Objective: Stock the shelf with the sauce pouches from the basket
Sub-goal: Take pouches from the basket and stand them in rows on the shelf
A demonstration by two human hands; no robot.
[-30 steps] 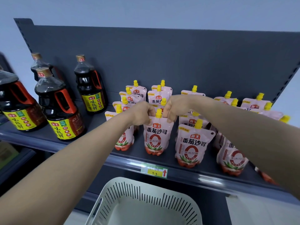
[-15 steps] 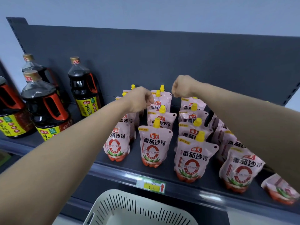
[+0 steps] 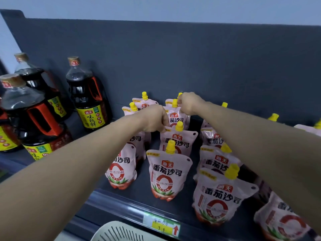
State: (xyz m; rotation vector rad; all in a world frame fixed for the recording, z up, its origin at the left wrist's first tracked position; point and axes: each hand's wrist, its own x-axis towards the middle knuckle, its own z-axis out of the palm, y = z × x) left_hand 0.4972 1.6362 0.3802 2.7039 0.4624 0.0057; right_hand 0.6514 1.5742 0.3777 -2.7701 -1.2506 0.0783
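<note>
Several pink sauce pouches with yellow caps stand in rows on the dark shelf (image 3: 121,204). Both my arms reach into the middle row. My right hand (image 3: 189,103) pinches the top of a rear sauce pouch (image 3: 174,117), just right of its yellow cap. Fingers curled, my left hand (image 3: 154,120) grips the same pouch at its upper left edge, right above the second pouch (image 3: 178,140). At the front of this row stands another pouch (image 3: 167,173). The white slotted basket (image 3: 119,233) shows only its rim at the bottom edge; its inside is out of view.
Large dark soy sauce bottles (image 3: 87,100) with red handles stand on the shelf's left part, one close to the front (image 3: 33,122). A green-yellow price tag (image 3: 162,225) sits on the shelf's front rail. The dark back panel (image 3: 191,58) rises behind the pouches.
Both hands left the front pouch of the middle row and moved back to a pouch near the rear. The view has shifted closer to the shelf.
</note>
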